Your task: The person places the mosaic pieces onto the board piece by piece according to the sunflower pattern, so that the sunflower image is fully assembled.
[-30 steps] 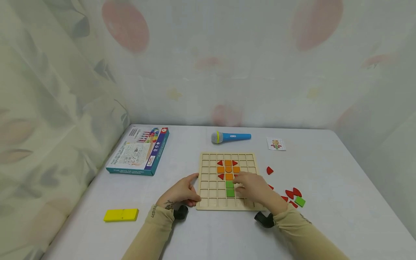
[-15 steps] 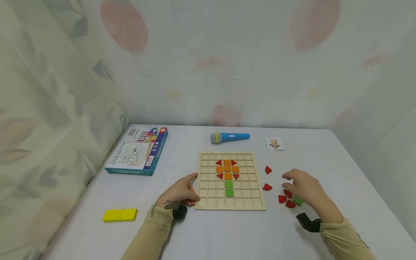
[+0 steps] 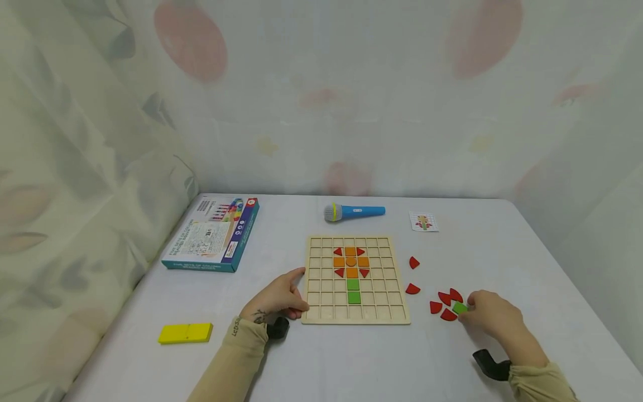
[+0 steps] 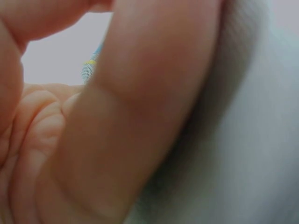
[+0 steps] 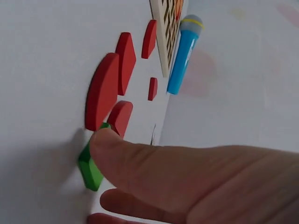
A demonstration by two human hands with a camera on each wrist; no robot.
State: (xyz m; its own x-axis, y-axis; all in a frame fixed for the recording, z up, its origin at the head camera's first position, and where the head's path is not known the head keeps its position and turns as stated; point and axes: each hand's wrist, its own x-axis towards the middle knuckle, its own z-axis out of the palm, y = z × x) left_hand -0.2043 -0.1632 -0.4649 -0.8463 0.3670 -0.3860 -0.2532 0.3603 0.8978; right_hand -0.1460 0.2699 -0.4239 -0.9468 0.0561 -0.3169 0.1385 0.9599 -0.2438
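Since the earlier frame the right hand [image 3: 494, 318] has dropped to the green square [image 3: 459, 307], on the table [image 3: 372, 363] right of the board [image 3: 321, 312]; one digit touches it, but whether it is pinched I cannot tell. Picking up seems in hand, calling for a grip clear of the crowding red pieces [image 3: 449, 315]; the left hand [image 3: 276, 298], thumb and index spread, touches the board's edge, holding nothing; microphone [image 3: 356, 211] and card [image 3: 423, 221] lie beyond

leaf-print drape [image 3: 75, 167], left | printed backdrop [image 3: 402, 111], rear | white-covered table [image 3: 527, 257]

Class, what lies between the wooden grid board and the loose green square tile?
Red fan-shaped tiles lie between the wooden grid board and the green square tile, as the head view shows.
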